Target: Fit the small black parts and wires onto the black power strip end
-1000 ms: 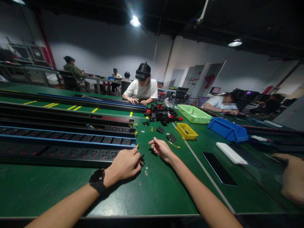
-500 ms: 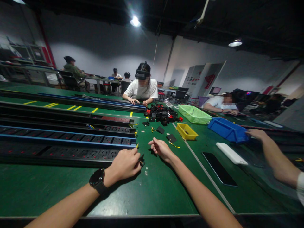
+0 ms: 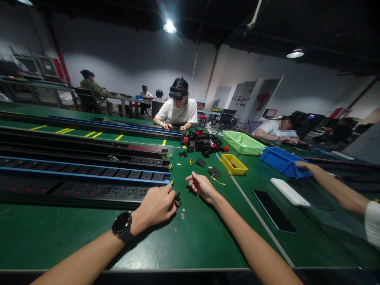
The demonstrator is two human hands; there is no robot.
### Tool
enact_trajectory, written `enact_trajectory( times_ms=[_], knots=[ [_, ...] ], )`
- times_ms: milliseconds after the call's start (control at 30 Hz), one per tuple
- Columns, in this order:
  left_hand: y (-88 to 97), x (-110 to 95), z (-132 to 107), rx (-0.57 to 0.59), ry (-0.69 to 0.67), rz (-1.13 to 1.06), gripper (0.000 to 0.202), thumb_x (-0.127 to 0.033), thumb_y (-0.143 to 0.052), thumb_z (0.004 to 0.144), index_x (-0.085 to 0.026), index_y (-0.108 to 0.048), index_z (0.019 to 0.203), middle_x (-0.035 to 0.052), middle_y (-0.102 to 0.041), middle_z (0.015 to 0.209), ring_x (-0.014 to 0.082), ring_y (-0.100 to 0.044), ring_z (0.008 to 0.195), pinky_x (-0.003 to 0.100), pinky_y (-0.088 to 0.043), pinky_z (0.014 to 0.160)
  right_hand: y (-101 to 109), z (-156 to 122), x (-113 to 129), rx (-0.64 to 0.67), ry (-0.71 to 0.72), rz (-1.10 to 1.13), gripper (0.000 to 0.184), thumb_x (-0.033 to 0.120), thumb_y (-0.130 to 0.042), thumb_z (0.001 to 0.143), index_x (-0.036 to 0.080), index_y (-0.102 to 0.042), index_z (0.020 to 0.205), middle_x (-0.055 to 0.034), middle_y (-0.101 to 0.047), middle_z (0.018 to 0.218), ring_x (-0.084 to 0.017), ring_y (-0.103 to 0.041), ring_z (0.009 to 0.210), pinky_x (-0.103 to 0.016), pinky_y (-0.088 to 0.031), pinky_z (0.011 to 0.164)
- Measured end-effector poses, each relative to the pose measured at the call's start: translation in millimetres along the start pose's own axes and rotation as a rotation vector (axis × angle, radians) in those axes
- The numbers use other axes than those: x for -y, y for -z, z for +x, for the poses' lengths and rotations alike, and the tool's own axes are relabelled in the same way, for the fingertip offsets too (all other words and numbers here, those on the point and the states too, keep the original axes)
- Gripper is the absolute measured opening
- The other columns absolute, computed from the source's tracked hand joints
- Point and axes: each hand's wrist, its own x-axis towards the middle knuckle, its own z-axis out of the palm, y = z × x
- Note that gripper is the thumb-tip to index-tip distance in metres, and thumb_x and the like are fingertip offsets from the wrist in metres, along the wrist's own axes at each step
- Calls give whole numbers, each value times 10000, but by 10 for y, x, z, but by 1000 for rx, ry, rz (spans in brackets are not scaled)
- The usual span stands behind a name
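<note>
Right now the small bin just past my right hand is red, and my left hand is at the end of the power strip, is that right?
Not quite. In the head view the small bin past your right hand is yellow, not red. Your left hand is indeed at the end of the power strip.

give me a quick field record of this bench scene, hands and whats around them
left hand: closed on a small black part at the end of the nearest power strip; watch on the wrist
right hand: curled, resting on the green table; contents cannot be told
near right hand: black plate with yellow wire
bins: yellow bin, green basket, blue bin
parts pile: black and red
co-worker's hand: on the blue bin
</note>
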Motion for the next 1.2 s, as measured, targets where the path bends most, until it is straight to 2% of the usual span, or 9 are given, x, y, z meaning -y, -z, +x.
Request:
enact_trajectory(
  times_ms=[733,1200],
  knots=[
    [43,-2,13,-4,-1,-26,151,-317,-543,924,-195,-627,895,70,-666,939,213,-649,777,331,-421,622,20,15,-33,9,11,-7,534,683,-767,821,150,-772,861,-19,-650,651,-86,-496,497,-211,-328,451],
    [40,1,8,-22,0,-32,144,-298,-542,926,-189,-630,891,75,-670,943,214,-648,766,345,-454,631,-19,-19,12,0,18,-6,531,678,-781,802,148,-761,842,-11,-643,629,-82,-470,481,-210,-324,450]
  ],
)
